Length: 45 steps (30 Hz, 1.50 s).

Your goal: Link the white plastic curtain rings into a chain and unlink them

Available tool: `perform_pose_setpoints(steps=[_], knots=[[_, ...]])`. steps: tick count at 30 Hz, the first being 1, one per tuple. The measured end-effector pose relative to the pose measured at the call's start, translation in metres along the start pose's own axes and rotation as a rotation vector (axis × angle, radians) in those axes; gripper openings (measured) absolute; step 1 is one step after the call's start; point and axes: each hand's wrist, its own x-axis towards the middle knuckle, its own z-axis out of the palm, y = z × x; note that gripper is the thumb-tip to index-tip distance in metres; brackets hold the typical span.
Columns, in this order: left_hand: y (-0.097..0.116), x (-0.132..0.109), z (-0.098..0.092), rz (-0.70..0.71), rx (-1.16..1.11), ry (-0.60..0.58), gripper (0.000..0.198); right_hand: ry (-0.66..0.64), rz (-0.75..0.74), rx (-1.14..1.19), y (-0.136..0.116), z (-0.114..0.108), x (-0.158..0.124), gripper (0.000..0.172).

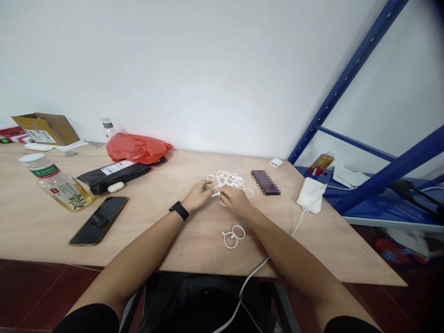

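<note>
Because the fingers curl over it, we see only a sliver of the white ring caught between the two hands, and we cannot tell whether it is one piece or two. A dark flat thing just right of the pile of rings is blurred beyond reading.

Far left of the pile stands an open cardboard box that we cannot see into. A clear bottle, also left of the pile, holds pale yellow liquid. A red bag behind and left of the pile is bunched up, its contents hidden.

The left hand, with a black band at its wrist, and the right hand meet at the pile's near edge. Both are palm down, fingertips pressed together and pinching that ring. Two rings lie touching on the table, nearer us than the pile.
</note>
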Motion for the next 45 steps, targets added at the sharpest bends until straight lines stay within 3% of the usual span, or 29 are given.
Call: perform_pose_setpoints(steps=[2, 7, 11, 31, 41, 45], knots=[[0.005, -0.004, -0.001, 0.156, 0.119, 0.073, 0.039, -0.011, 0.055, -0.014, 0.001, -0.001, 0.0, 0.016], [0.017, -0.013, 0.001, 0.347, 0.29, -0.039, 0.017, -0.068, 0.08, -0.097, -0.001, -0.002, 0.0, 0.017], [0.015, -0.013, 0.001, 0.305, 0.374, 0.013, 0.012, -0.111, 0.061, -0.152, -0.006, -0.002, 0.0, 0.019], [0.005, -0.008, 0.002, 0.14, 0.182, -0.074, 0.017, -0.231, 0.058, -0.315, -0.017, -0.007, 0.002, 0.027], [0.007, -0.007, 0.006, 0.129, 0.197, 0.025, 0.014, -0.163, 0.126, -0.122, -0.02, -0.002, 0.002, 0.015], [0.01, -0.007, 0.003, 0.26, 0.214, 0.097, 0.023, -0.082, 0.153, -0.098, -0.013, -0.001, 0.002, 0.016]])
